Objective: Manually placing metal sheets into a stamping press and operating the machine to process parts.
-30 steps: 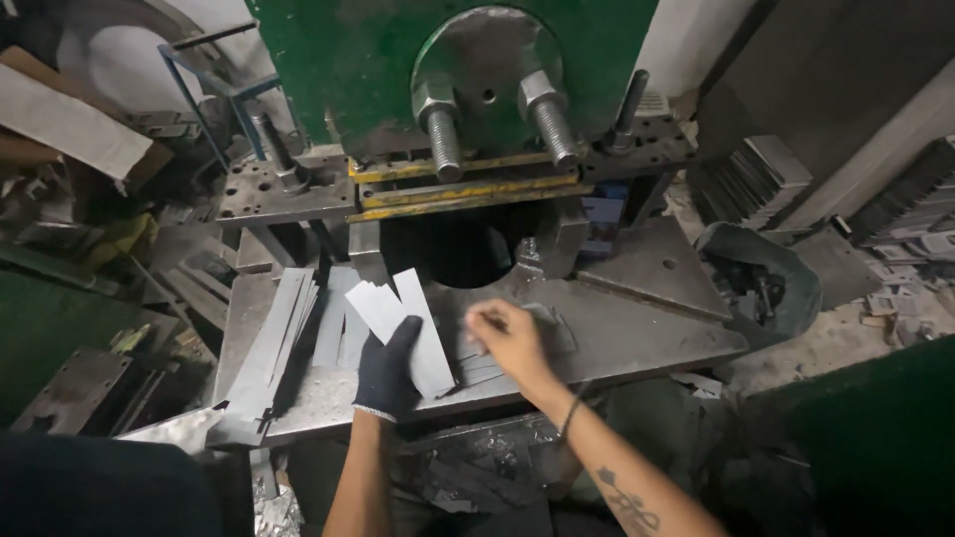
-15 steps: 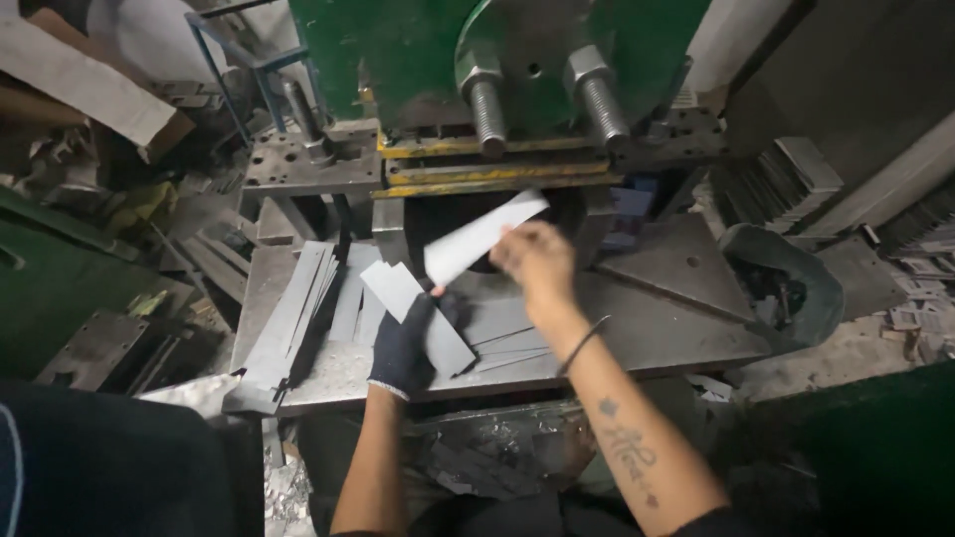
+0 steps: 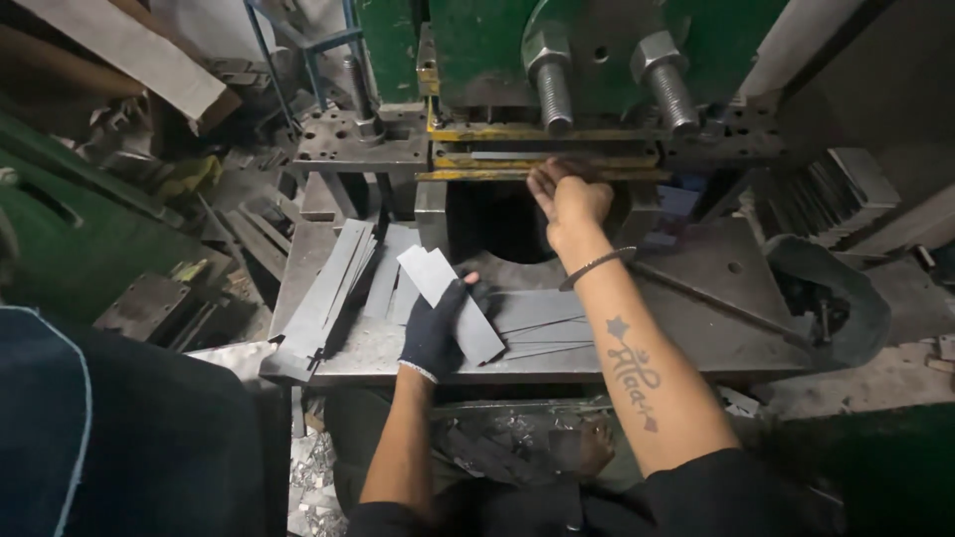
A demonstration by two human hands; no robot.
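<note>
- A grey metal strip (image 3: 453, 303) lies slanted on the steel press table (image 3: 716, 328); the left hand (image 3: 436, 328), in a dark glove, grasps its near end, fingers curled over the edge.
- The right hand (image 3: 569, 199), bare, reaches forward from that strip up to the yellow-edged die slot (image 3: 542, 159). A thin strip shows in the slot, but whether the fingers pinch it or merely rest against it cannot be told.
- Judging by this, the feeding step is in hand: one piece at the die, the next held ready. The move after calls for the right hand to come fully clear of the slot first.
- Left of the gloved hand, a stack of long strips (image 3: 333, 293) leans along the table edge; more flat pieces lie between the two forearms.
- Above the right hand, two threaded bolts (image 3: 607, 80) hang from the green press body (image 3: 477, 40).
- Beyond, to both sides, scrap metal and offcuts crowd a dim workshop; shavings litter the floor beneath the table.
</note>
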